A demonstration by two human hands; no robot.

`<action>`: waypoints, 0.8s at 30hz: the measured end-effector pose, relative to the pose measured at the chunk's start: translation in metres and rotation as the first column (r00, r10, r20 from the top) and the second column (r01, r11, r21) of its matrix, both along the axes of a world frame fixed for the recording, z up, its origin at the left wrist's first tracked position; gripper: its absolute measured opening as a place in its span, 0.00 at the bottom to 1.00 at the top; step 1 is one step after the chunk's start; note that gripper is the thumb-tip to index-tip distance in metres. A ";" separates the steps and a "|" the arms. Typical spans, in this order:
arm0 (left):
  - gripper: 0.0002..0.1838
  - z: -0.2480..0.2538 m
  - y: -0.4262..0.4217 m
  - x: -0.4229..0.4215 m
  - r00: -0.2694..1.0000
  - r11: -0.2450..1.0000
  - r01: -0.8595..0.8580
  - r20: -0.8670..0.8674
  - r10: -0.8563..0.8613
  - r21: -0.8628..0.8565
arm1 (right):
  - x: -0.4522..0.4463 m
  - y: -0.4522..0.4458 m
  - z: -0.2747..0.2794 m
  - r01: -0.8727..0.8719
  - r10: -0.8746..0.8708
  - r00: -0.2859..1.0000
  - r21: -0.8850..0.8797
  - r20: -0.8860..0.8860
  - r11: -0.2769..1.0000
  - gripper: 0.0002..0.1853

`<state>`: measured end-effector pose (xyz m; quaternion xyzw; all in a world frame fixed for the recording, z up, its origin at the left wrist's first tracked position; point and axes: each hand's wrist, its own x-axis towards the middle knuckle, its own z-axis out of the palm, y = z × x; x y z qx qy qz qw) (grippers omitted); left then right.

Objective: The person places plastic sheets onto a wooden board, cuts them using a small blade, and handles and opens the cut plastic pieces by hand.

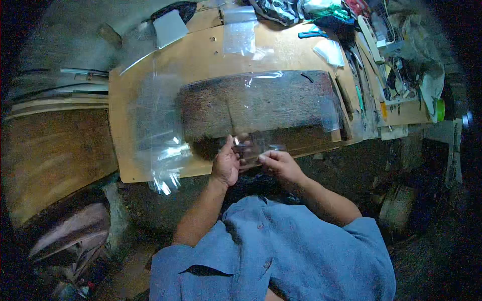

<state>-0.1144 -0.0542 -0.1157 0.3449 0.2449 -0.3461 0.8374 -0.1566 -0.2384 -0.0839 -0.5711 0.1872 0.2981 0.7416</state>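
Right hand point(282, 166) pinches one clear plastic sheet point(254, 146); left hand point(227, 164) has fingers half curled, grip cannot be told. One dark board point(261, 105) and one knife point(312, 34) lie on one table point(296, 56).

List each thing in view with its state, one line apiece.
Left hand: half open, palm showing, thumb raised.
Right hand: closed in a pinch at the clear film.
Clear film: between the hands, outline unclear.
Dark panel: lying flat on the table.
Plastic sheeting: creased, hanging over the table's front edge.
Blue cutter: lying down, blade state too small to tell.
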 end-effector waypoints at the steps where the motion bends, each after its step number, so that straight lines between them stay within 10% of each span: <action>1: 0.27 0.002 -0.001 -0.001 1.000 1.000 -0.003 0.000 0.003 -0.001 | -0.006 0.000 0.001 -0.033 0.033 0.999 0.002 -0.004 0.999 0.12; 6: 0.25 0.034 0.003 -0.006 0.985 0.996 -0.078 0.160 0.070 0.047 | -0.019 -0.001 -0.003 0.109 -0.050 0.971 0.246 -0.232 0.963 0.18; 8: 0.25 0.045 0.010 -0.011 0.983 0.994 -0.086 0.165 0.075 0.061 | -0.017 0.000 0.008 0.465 -0.197 0.851 0.527 -0.486 0.711 0.18; 12: 0.24 0.064 0.029 -0.025 0.974 0.993 -0.099 0.210 0.084 0.061 | 0.002 0.011 0.016 0.548 -0.419 0.825 0.357 -0.380 0.757 0.11; 24: 0.21 0.091 0.065 -0.052 0.957 0.969 -0.190 0.249 0.147 0.160 | -0.020 -0.005 0.055 0.362 -0.337 0.927 0.163 -0.162 0.918 0.07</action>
